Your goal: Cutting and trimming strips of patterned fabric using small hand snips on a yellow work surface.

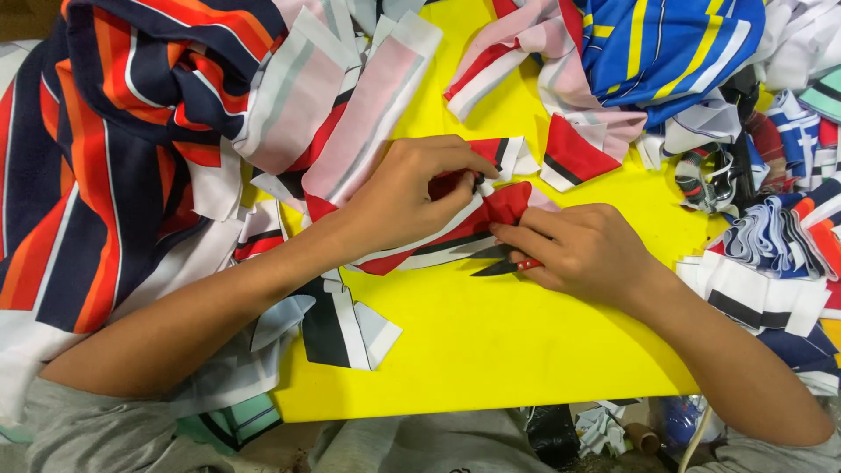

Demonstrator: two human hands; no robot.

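Red striped fabric strip [455, 229] lies on the yellow table [491, 350], its long axis running from near-left up to far-right, where its bunched red end sits between both hands. The left hand [407, 193] pinches that end from the far side. The right hand [583, 250], just right of it, grips small thread snips [495, 260] whose dark blades point left under the strip.

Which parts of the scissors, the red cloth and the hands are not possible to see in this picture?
Head view only:
- Scissors: the handles are hidden inside the right hand; only the dark blades and a red bit show.
- Red striped fabric strip: its bunched middle is covered by the left hand.
- Navy and orange striped cloth: cut off by the left and top edges.
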